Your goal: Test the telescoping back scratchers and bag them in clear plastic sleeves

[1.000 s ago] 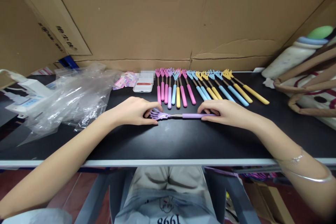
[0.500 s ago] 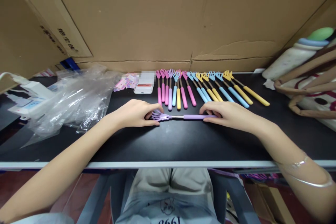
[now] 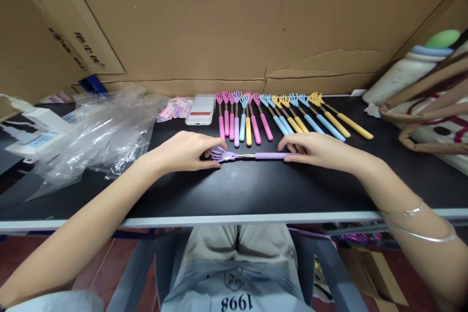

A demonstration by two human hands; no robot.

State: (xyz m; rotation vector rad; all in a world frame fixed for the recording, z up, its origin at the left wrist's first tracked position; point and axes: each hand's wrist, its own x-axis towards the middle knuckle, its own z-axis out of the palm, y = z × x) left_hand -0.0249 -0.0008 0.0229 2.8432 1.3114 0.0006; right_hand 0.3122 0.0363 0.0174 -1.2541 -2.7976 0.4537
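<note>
A purple telescopic back scratcher [image 3: 252, 156] lies crosswise on the black table [image 3: 256, 190], with a short metal rod showing between its claw head and its handle. My left hand [image 3: 186, 152] pinches the claw head at its left end. My right hand [image 3: 316, 150] grips the purple handle at its right end. Behind them, a row of several back scratchers [image 3: 285, 119] with pink, purple, blue and yellow handles lies side by side, heads toward the cardboard wall.
Crumpled clear plastic bags [image 3: 98, 131] and a white power strip [image 3: 36, 129] lie at the left. A white phone [image 3: 199, 116] and pink cards [image 3: 171, 109] sit behind my left hand. A woven bag [image 3: 431, 112] and a bottle [image 3: 409, 70] stand at the right. Cardboard [image 3: 234, 24] walls the back.
Both hands keep hold of the purple scratcher and have hardly moved. The view has shifted slightly, so the table and scratchers sit a little higher in the frame.
</note>
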